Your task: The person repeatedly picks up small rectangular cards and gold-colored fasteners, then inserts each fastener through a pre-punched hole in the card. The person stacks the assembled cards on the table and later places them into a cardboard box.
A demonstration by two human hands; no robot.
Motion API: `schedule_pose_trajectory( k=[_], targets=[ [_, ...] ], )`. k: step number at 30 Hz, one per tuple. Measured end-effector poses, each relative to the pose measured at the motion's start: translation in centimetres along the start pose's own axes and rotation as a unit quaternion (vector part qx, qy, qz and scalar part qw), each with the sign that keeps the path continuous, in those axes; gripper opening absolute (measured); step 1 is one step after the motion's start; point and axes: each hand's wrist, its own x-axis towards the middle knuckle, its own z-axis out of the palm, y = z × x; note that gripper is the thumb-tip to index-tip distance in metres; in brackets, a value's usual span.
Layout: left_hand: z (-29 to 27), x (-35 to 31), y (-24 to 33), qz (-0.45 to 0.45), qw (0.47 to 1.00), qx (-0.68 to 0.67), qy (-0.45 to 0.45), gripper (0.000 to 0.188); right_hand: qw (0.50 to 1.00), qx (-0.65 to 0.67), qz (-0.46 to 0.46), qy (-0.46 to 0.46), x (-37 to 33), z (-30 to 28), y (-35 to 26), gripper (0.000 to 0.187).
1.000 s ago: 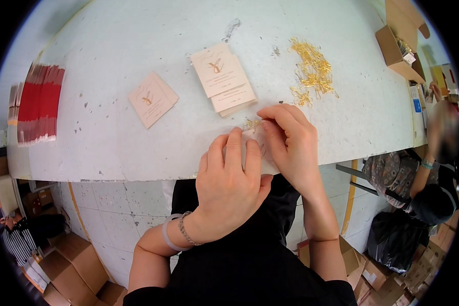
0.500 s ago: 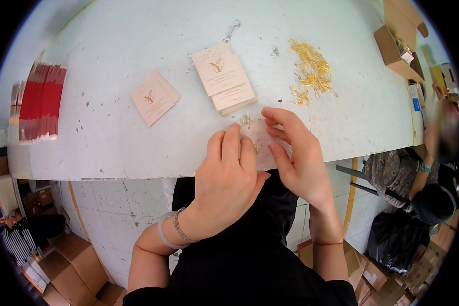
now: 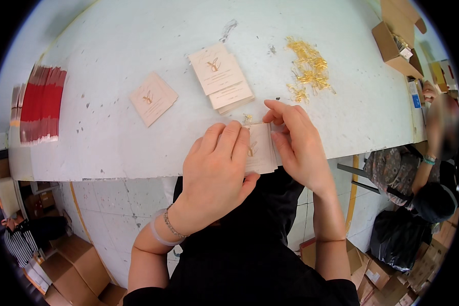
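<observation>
Left hand (image 3: 214, 158) and right hand (image 3: 302, 146) just nearside of the stack (image 3: 221, 76): left lies fingers together over a card (image 3: 260, 149) there, right curls at its edge; cannot tell if either pinches. Gold pins (image 3: 311, 66) lie right of the stack.

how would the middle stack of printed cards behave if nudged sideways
The stack of printed cards would probably slide apart, since its upper cards already sit offset from the lower ones. The cards look fairly stiff, with flat faces and straight edges. Tipping seems unlikely: the stack lies low and broad.
</observation>
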Motion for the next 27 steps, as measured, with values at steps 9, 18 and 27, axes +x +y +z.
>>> schedule_pose_trajectory(
  k=[9,18,27],
  targets=[
    [-0.5,0.1,-0.6,0.033,0.999,-0.009,-0.029,0.067,0.99,-0.074,-0.058,-0.104,3.1,-2.3,1.4,0.012],
    [-1.8,0.0,-1.6,0.055,0.994,-0.035,-0.083,0.064,0.972,-0.13,-0.131,-0.145,2.9,-2.5,1.7,0.015],
    [-2.1,0.0,-1.9,0.076,0.99,-0.035,-0.114,0.059,0.958,-0.171,-0.182,-0.138,3.2,-2.0,2.4,0.013]
  ],
)
